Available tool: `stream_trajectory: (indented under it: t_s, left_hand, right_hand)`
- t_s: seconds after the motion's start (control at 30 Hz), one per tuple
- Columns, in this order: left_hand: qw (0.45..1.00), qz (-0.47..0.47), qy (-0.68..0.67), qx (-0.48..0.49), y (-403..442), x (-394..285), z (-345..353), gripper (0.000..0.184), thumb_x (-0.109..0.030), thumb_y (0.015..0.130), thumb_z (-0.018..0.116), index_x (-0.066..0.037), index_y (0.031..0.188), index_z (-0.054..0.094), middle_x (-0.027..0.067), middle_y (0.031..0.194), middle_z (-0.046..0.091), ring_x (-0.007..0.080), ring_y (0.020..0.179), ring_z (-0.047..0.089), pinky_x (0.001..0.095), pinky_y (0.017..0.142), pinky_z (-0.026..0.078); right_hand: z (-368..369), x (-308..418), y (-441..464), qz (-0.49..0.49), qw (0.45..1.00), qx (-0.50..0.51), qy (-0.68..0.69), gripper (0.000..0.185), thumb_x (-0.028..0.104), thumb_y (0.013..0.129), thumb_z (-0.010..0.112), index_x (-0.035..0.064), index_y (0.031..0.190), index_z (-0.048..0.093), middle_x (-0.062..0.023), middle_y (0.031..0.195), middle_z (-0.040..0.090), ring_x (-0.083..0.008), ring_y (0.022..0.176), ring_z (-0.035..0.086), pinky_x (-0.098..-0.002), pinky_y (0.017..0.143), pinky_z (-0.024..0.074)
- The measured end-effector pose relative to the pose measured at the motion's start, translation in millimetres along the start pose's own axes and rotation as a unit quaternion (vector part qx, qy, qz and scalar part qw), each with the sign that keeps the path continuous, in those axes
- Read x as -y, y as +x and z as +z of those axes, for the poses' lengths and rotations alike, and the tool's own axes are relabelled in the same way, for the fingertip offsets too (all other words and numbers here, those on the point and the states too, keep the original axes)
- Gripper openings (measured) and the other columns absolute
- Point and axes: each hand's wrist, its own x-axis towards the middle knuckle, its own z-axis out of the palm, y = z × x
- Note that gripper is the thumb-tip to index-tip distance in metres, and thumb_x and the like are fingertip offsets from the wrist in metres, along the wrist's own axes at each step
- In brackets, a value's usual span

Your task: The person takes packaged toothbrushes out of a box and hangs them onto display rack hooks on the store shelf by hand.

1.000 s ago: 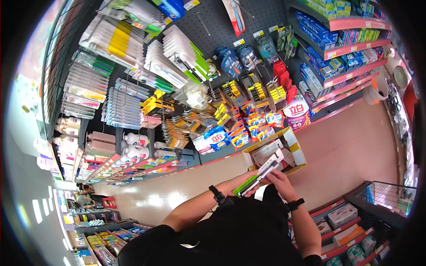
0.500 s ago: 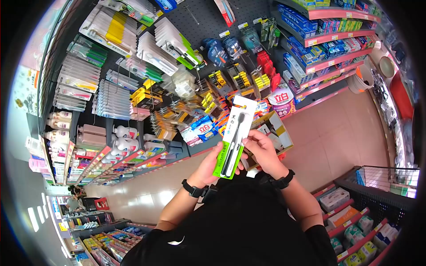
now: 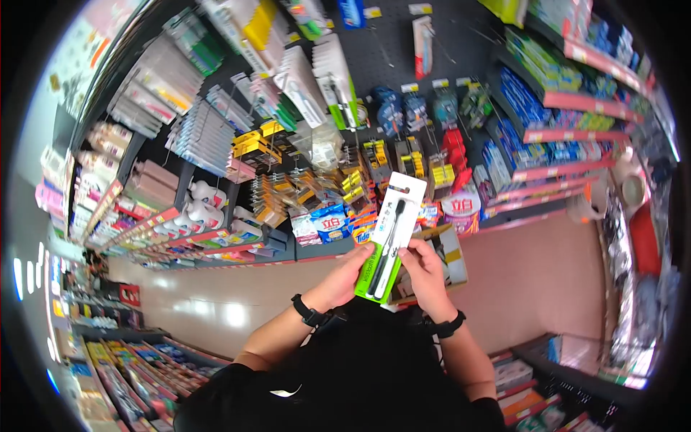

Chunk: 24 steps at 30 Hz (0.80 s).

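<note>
The blister-packed black toothbrush (image 3: 390,245) sits between the left hand (image 3: 341,278) and right hand (image 3: 427,275), both clamped on its lower edges, apparently leaving the printed front unobstructed, with an open carton (image 3: 455,256) just beyond the right hand and toothbrush packs (image 3: 334,88) hanging well beyond the left, presumably for display.

Torso garment: short-sleeved T-shirt (image 3: 381,374), plain black. Marking: one small white curved emblem (image 3: 286,392), tapered at its ends, placed between six and seven o'clock in the view. Left sleeve (image 3: 223,387), about seven o'clock, and right sleeve (image 3: 484,415), about five, both black; forearms bare below. Left wrist: black strap (image 3: 309,312), blocky in outline, between six and seven o'clock. Right wrist: matching black band (image 3: 450,326), between four and five; fastening details on both too blurred to identify
</note>
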Motion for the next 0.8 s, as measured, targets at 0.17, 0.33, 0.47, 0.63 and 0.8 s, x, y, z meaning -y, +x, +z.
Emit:
stream_trajectory:
  t_s: [0.17, 0.33, 0.47, 0.63, 0.8]
  left_hand:
    - [0.997, 0.058, 0.014, 0.051, 17, -11, -16, 0.034, -0.023, 0.104, 0.050, -0.004, 0.132, 0.053, 0.0051, 0.124, 0.061, 0.0144, 0.113, 0.058, 0.0327, 0.098, 0.048]
    - [0.979, 0.171, 0.107, 0.033, 34, -32, -28, 0.030, -0.019, 0.104, 0.050, -0.005, 0.129, 0.057, -0.0002, 0.115, 0.062, 0.0051, 0.103, 0.057, 0.0245, 0.088, 0.049]
    - [0.979, 0.189, 0.074, 0.030, 39, -67, -38, 0.028, -0.017, 0.103, 0.052, -0.004, 0.127, 0.058, -0.0024, 0.103, 0.061, 0.0024, 0.093, 0.056, 0.0214, 0.082, 0.047]
    - [0.960, 0.261, 0.105, 0.005, 71, -91, -68, 0.023, -0.015, 0.102, 0.053, -0.004, 0.121, 0.061, -0.0034, 0.085, 0.055, 0.0024, 0.072, 0.047, 0.0227, 0.059, 0.040]
    - [0.954, 0.278, 0.110, 0.010, 88, -129, -81, 0.032, -0.015, 0.101, 0.055, -0.003, 0.131, 0.057, -0.0027, 0.095, 0.060, 0.0017, 0.081, 0.053, 0.0211, 0.069, 0.047]
  right_hand:
    - [2, -2, 25, -0.007, 0.997, 0.013, -0.072, 0.019, 0.007, 0.098, 0.059, 0.0002, 0.116, 0.062, -0.0025, 0.105, 0.066, -0.0087, 0.099, 0.060, -0.0243, 0.088, 0.0467]
    - [27, 10, 58, -0.003, 0.991, 0.010, -0.134, 0.018, 0.010, 0.099, 0.056, -0.0001, 0.113, 0.062, -0.0032, 0.105, 0.066, -0.0097, 0.099, 0.058, -0.0257, 0.089, 0.0454]
    - [49, 13, 95, -0.030, 0.982, 0.029, -0.187, 0.015, 0.009, 0.101, 0.053, 0.0015, 0.112, 0.062, -0.0015, 0.102, 0.065, -0.0065, 0.089, 0.058, -0.0235, 0.079, 0.0469]
    - [71, 18, 139, -0.011, 0.974, 0.019, -0.224, 0.015, 0.012, 0.103, 0.051, 0.0039, 0.110, 0.061, 0.0001, 0.101, 0.064, -0.0054, 0.089, 0.058, -0.0232, 0.077, 0.0475]
    - [97, 24, 179, -0.020, 0.967, -0.001, -0.253, 0.017, 0.013, 0.102, 0.052, -0.0008, 0.109, 0.060, -0.0008, 0.099, 0.059, -0.0079, 0.090, 0.053, -0.0246, 0.079, 0.0447]
